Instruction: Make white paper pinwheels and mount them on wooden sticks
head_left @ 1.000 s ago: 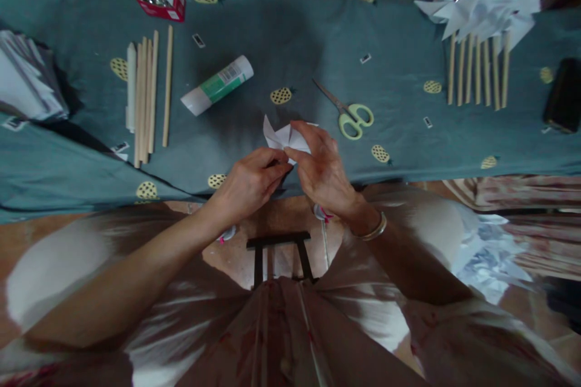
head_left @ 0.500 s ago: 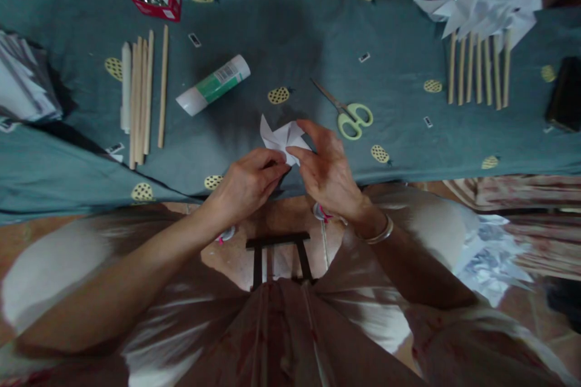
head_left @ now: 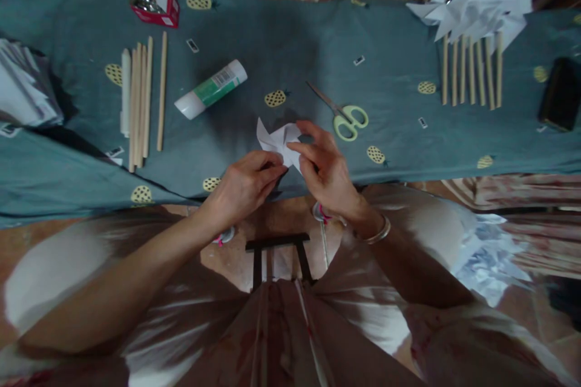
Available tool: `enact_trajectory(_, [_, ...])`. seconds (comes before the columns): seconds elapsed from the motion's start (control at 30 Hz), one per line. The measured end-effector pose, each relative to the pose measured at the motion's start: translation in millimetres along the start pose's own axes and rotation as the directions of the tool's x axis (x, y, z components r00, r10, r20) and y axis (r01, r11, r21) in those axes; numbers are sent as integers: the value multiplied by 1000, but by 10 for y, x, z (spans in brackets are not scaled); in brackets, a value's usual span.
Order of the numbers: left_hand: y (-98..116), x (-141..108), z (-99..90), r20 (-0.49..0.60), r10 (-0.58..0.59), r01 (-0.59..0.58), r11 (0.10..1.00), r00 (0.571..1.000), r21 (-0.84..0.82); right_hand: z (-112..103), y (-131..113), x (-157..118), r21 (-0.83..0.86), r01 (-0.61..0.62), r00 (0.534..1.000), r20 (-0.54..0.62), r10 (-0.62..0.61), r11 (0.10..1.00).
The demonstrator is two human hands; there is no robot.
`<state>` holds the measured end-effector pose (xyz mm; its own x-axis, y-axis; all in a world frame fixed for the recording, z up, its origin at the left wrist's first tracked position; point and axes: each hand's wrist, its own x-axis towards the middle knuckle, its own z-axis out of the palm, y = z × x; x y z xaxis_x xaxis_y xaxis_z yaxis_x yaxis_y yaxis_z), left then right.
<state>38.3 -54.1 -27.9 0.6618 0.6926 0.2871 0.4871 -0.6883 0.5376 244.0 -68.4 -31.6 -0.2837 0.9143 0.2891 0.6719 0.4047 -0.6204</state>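
Note:
Between both hands, over the near edge of the table, is a white paper pinwheel (head_left: 278, 138) with folded, pointed blades. My left hand (head_left: 247, 180) pinches its lower left part between thumb and fingers. My right hand (head_left: 325, 166) grips it from the right, its fingers bent over the blades and near the centre. Beyond my right hand lie scissors (head_left: 345, 121) with light green handles, blades pointing away to the left. A white and green glue tube (head_left: 211, 89) rests on the cloth ahead of my left hand.
Several wooden sticks (head_left: 140, 106) lie on the teal cloth (head_left: 290, 36) at left, near a red box of metal pieces (head_left: 157, 11) and a stack of white paper (head_left: 25, 84). Finished pinwheels on sticks (head_left: 476, 9) lie far right, beside a dark object (head_left: 559, 94).
My right fingers have shifted slightly on the pinwheel, the index finger bending over its centre. The left hand keeps its pinch. The whole view has moved a little.

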Motion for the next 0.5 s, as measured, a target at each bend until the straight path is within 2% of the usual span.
enact_trajectory(0.5, [-11,-2,16,-14,10,-10,1000,1000,-7,57,-23,6,-159,102,991,100,-87,982])
